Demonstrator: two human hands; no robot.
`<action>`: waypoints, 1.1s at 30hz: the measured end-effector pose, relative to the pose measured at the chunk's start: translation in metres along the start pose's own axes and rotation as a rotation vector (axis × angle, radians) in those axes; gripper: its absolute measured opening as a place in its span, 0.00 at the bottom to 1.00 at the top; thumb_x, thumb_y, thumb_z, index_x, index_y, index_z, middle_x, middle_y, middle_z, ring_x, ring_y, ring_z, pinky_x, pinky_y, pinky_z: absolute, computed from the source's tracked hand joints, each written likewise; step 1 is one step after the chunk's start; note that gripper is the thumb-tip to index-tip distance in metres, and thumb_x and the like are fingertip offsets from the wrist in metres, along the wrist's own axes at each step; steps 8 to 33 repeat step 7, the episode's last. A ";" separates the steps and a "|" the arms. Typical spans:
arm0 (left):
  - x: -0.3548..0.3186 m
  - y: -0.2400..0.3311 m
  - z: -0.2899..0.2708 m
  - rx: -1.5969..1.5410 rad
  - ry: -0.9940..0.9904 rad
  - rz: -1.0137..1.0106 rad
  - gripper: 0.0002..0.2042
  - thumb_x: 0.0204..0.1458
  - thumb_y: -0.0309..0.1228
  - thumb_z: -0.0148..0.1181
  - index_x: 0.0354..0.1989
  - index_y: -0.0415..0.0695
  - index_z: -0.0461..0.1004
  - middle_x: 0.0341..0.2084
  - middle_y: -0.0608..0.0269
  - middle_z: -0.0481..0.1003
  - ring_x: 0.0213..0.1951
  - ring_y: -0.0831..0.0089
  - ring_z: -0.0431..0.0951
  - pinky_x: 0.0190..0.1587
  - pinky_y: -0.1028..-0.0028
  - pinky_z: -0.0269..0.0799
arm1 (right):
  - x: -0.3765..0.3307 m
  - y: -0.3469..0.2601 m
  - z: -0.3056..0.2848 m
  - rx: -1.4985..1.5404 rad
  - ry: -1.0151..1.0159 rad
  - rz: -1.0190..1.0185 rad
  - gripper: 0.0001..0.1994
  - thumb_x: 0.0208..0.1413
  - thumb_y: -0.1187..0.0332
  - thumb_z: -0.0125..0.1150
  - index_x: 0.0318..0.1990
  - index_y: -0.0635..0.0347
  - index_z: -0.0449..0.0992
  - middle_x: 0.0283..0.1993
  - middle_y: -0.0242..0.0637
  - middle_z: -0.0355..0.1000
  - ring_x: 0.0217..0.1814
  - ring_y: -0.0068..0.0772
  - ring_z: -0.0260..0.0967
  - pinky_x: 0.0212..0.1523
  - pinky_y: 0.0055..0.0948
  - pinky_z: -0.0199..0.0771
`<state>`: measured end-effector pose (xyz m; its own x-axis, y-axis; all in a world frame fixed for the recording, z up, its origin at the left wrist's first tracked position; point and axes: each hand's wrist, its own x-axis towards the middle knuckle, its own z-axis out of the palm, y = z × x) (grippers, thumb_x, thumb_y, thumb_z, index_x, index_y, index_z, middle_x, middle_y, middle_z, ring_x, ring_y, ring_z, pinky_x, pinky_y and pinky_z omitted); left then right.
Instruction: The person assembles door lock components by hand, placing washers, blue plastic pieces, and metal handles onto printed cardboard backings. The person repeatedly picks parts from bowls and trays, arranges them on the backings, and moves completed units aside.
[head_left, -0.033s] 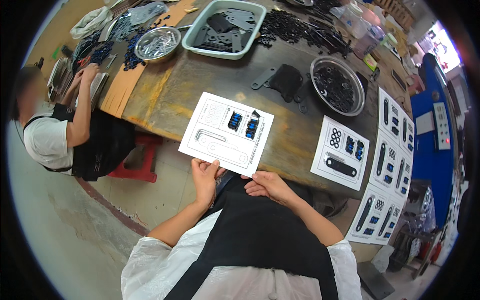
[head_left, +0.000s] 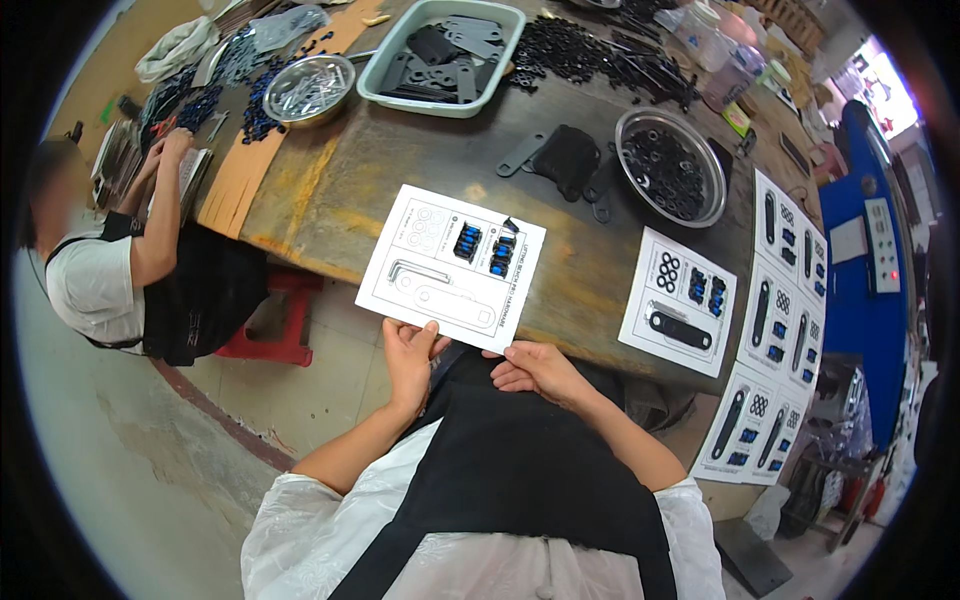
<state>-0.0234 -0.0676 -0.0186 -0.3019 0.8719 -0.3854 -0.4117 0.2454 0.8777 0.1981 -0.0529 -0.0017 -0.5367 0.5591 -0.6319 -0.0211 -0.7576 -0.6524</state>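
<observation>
I hold a white printed card (head_left: 440, 280) at the near edge of a worn wooden table (head_left: 330, 190). The card shows outlines of parts, and two small blue parts (head_left: 484, 248) sit in its upper squares. My left hand (head_left: 410, 355) pinches the card's near edge with the thumb on top. At the near right corner of the card, my right hand (head_left: 535, 368) grips it with its fingertips. I wear a black apron over white sleeves.
Several filled cards (head_left: 680, 300) lie in rows at the right. A metal bowl of black rings (head_left: 670, 165), flat black brackets (head_left: 565, 160), a pale green tray of black plates (head_left: 440, 60) and a bowl of screws (head_left: 310, 90) stand farther back. A seated person (head_left: 100, 270) works at the left, beside a red stool (head_left: 270, 325).
</observation>
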 end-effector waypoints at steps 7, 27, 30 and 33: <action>-0.001 -0.004 0.001 0.141 -0.299 -0.274 0.15 0.63 0.22 0.58 0.55 0.41 0.62 0.46 0.57 0.73 0.43 0.68 0.81 0.46 0.68 0.84 | -0.040 0.012 -0.038 -0.113 0.176 -0.033 0.19 0.72 0.60 0.52 0.59 0.64 0.77 0.39 0.38 0.79 0.38 0.25 0.79 0.46 0.24 0.82; -0.001 -0.004 0.001 0.141 -0.299 -0.274 0.15 0.63 0.22 0.58 0.55 0.41 0.62 0.46 0.57 0.73 0.43 0.68 0.81 0.46 0.68 0.84 | -0.040 0.012 -0.038 -0.113 0.176 -0.033 0.19 0.72 0.60 0.52 0.59 0.64 0.77 0.39 0.38 0.79 0.38 0.25 0.79 0.46 0.24 0.82; -0.001 -0.004 0.001 0.141 -0.299 -0.274 0.15 0.63 0.22 0.58 0.55 0.41 0.62 0.46 0.57 0.73 0.43 0.68 0.81 0.46 0.68 0.84 | -0.040 0.012 -0.038 -0.113 0.176 -0.033 0.19 0.72 0.60 0.52 0.59 0.64 0.77 0.39 0.38 0.79 0.38 0.25 0.79 0.46 0.24 0.82; -0.001 -0.004 0.001 0.141 -0.299 -0.274 0.15 0.63 0.22 0.58 0.55 0.41 0.62 0.46 0.57 0.73 0.43 0.68 0.81 0.46 0.68 0.84 | -0.040 0.012 -0.038 -0.113 0.176 -0.033 0.19 0.72 0.60 0.52 0.59 0.64 0.77 0.39 0.38 0.79 0.38 0.25 0.79 0.46 0.24 0.82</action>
